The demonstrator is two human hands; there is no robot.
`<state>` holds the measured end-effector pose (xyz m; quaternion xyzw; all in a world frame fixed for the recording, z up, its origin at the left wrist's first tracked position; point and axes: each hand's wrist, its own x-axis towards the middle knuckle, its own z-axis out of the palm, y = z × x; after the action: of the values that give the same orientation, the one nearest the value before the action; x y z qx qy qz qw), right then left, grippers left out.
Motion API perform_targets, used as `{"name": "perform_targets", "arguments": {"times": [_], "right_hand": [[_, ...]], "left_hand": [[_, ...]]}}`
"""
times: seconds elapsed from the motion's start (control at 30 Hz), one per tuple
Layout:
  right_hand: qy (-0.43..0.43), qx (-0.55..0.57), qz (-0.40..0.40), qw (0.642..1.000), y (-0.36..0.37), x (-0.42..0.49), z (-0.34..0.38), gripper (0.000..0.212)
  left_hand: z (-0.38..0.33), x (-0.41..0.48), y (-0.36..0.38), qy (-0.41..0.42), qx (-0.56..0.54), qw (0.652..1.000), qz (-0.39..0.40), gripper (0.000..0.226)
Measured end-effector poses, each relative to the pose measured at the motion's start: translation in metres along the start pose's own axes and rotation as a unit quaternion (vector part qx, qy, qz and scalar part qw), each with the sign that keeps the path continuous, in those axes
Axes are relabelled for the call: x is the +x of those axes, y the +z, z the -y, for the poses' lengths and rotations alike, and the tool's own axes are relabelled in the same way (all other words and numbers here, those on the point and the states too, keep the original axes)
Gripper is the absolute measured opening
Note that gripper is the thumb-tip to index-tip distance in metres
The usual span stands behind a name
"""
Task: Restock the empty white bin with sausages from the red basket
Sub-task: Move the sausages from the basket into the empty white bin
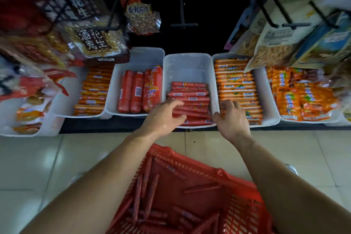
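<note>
Furthest left, a bin of orange snack packets [28, 114] stands on the low shelf [106, 125], with a bin of slim orange sausages [93, 89] beside it. Peanut bags [96, 43] hang on hooks above them. Next comes a bin of thick red sausages [136, 91], lying lengthways side by side.

The white bin [187, 66] sits in the middle of the row. Its back half is bare, and thin red sausages [190, 99] are stacked crosswise in its front half. The left hand [163, 118] reaches over the bin's front left corner. Its fingers are relaxed, slightly bent and spread over the stack, and nothing is held in them.

Below, on the tiled floor [47, 157], the red basket [201, 165] stands between the two forearms. Loose sausages [150, 192] lie scattered across its bottom.

The right hand [232, 119] is over the wall between the white bin and its right-hand neighbour. Its thumb is near that wall and its fingers curl downward. I cannot tell whether they grasp anything, since orange wrappers show right at the fingertips.

That neighbouring bin holds orange sausages with green labels [235, 81], stacked crosswise nearly to its back wall. Furthest right lies a bin of orange multi-packs [302, 97], with pale snack bags [275, 43] hanging above it.
</note>
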<state>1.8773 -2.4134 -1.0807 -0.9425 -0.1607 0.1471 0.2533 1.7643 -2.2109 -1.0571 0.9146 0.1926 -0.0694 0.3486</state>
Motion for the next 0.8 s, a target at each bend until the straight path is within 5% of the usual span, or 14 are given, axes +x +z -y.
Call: {"name": "perform_targets", "arguments": {"times": [0.27,0.4,0.53,0.8], "right_hand": [[-0.105,-0.029,0.039,0.993,0.001,-0.114,0.033,0.038],[-0.126,-0.157,0.025,0.979,0.033,-0.173,0.010,0.056],[-0.081,-0.213,0.014,0.974,0.056,-0.193,-0.029,0.067],[-0.131,-0.196,0.057,0.970,0.066,-0.149,-0.023,0.063]], "left_hand": [[0.038,-0.163,0.015,-0.071,-0.010,0.997,-0.023,0.034],[0.074,-0.223,0.036,-0.124,0.034,0.991,-0.036,0.039],[0.103,-0.242,0.040,-0.163,0.039,0.984,-0.058,0.046],[0.112,-0.222,0.043,-0.195,-0.001,0.977,-0.088,0.054]]}}
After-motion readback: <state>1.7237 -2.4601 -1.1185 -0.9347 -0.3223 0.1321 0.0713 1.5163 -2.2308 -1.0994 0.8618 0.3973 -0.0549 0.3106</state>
